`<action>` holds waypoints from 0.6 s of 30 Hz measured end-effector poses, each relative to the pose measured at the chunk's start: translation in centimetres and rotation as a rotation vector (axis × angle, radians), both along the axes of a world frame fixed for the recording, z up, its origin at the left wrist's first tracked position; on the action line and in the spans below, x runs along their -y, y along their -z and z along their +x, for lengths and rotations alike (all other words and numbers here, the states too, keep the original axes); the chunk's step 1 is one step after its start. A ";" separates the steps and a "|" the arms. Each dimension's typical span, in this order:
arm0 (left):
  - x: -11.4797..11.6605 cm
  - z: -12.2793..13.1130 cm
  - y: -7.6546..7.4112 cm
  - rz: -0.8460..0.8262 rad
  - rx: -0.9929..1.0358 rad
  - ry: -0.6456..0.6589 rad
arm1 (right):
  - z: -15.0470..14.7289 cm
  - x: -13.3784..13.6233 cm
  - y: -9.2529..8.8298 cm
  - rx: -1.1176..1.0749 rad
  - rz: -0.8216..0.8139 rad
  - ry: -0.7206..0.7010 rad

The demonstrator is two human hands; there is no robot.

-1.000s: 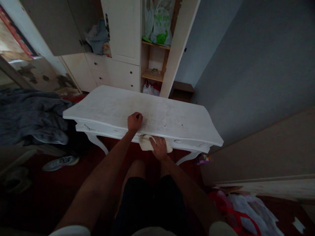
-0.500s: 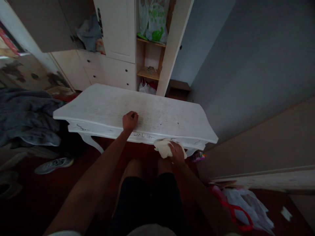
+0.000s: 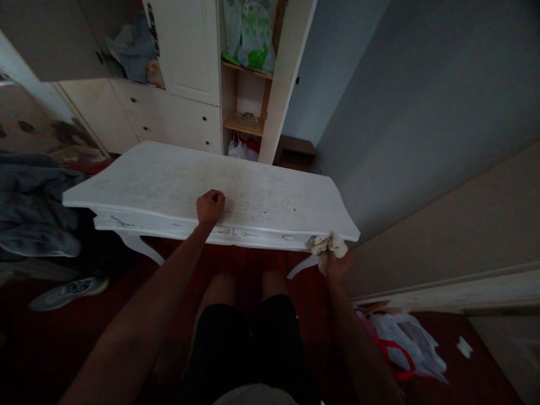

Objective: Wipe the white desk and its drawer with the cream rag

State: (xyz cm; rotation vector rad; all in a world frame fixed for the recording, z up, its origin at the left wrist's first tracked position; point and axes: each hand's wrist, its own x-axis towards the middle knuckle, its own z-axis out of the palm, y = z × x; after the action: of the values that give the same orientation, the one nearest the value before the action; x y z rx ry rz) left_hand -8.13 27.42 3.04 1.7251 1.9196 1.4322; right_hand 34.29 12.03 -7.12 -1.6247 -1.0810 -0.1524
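Observation:
A white, scuffed console table (image 3: 169,180) with curved legs stands in front of me. My left hand (image 3: 210,206) rests as a closed fist on its top near the front edge; I see nothing in it. My right hand (image 3: 337,264) grips a crumpled cream cloth (image 3: 324,244) and presses it against the front face of the table at its right corner. My bare knees and dark shorts show below the table edge.
A white wardrobe (image 3: 185,62) with drawers and open shelves holding plastic bags (image 3: 248,39) stands behind the table. Grey bedding (image 3: 29,197) lies at left, a shoe (image 3: 67,289) on the red floor. Bags (image 3: 405,343) lie at right by a grey wall.
My right hand has slid the cloth along the table's front face from its middle to the right corner. My left fist has stayed on the tabletop. The view has drifted right.

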 end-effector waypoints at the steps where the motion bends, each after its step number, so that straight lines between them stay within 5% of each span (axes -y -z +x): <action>1: 0.0 0.0 0.0 -0.001 0.001 0.003 | -1.4 -0.3 -0.4 -0.054 0.014 0.056; 5: 0.0 0.0 -0.1 0.013 -0.005 0.001 | -8.7 -1.3 -1.2 -0.106 0.036 -0.017; 9: 0.1 0.1 -0.2 0.006 -0.018 -0.005 | -15.6 -1.5 -0.1 0.023 0.004 -0.132; 18: 0.4 0.1 -0.5 -0.041 -0.015 0.004 | -24.9 -2.4 1.4 0.183 -0.011 -0.373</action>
State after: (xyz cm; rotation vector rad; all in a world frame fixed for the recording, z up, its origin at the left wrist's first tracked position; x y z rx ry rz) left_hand -8.04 27.05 3.51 1.7250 1.9377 1.3727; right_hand 9.40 14.41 -8.51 -1.4101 -1.5077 -0.0481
